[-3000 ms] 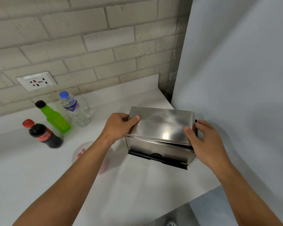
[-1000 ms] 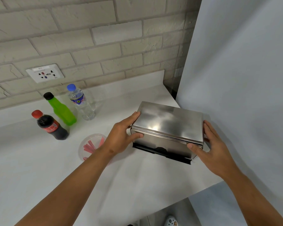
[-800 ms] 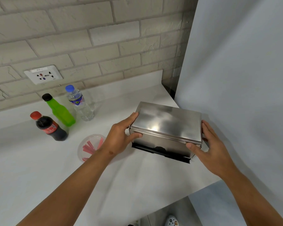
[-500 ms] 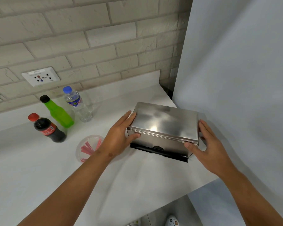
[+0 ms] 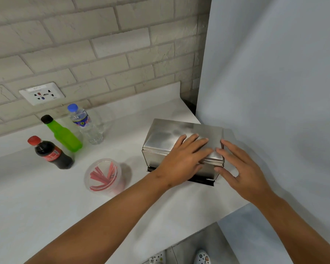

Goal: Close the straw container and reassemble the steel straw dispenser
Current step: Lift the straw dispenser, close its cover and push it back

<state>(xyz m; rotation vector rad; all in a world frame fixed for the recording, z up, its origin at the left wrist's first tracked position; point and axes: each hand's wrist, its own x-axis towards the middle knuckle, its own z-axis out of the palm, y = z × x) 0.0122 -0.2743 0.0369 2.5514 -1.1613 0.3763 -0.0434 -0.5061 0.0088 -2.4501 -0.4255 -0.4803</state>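
The steel straw dispenser [image 5: 166, 139] stands on the white counter [image 5: 46, 197] against the right wall, its flat lid sitting down on the body. My left hand [image 5: 185, 159] lies palm down on the lid's front right part, fingers spread. My right hand [image 5: 240, 170] is at the dispenser's right front corner, fingers apart, fingertips touching the lid edge. A black tray edge shows under the dispenser's front. To the left stands a clear round straw container [image 5: 103, 176] holding red straws; whether a lid covers it I cannot tell.
Three bottles stand at the back left: a cola bottle [image 5: 50, 152], a green bottle [image 5: 64, 136] and a water bottle [image 5: 85, 123]. A wall socket [image 5: 41, 93] sits in the brick wall. A grey wall [image 5: 274, 92] bounds the right; the counter edge runs in front.
My left hand left the dispenser's left side and now lies flat on top of the lid. My right hand opened and shifted toward the front right corner. The dispenser stayed put.
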